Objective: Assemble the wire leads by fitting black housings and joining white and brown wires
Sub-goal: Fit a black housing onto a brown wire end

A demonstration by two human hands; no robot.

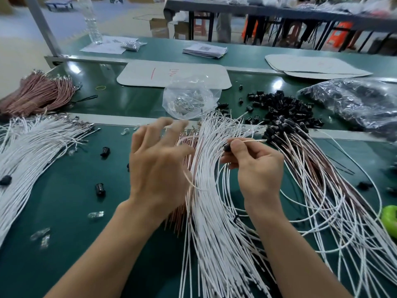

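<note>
My right hand (255,166) pinches a white wire (251,141) whose metal tip points right, with a black housing (227,147) held against the fingers. My left hand (156,160) hovers with fingers spread over a bundle of brown wires (189,140); a thin wire loops by its palm. A big fan of white wires (206,201) lies between both hands. Finished leads with black housings (285,130) lie to the right. A pile of loose black housings (285,106) sits beyond them.
A clear bag of metal terminals (189,100) lies behind my hands. More white wires (32,143) and brown wires (36,93) lie at the left. Loose housings (100,188) dot the green mat (64,201). A dark plastic bag (354,102) and a green object (390,218) are at the right.
</note>
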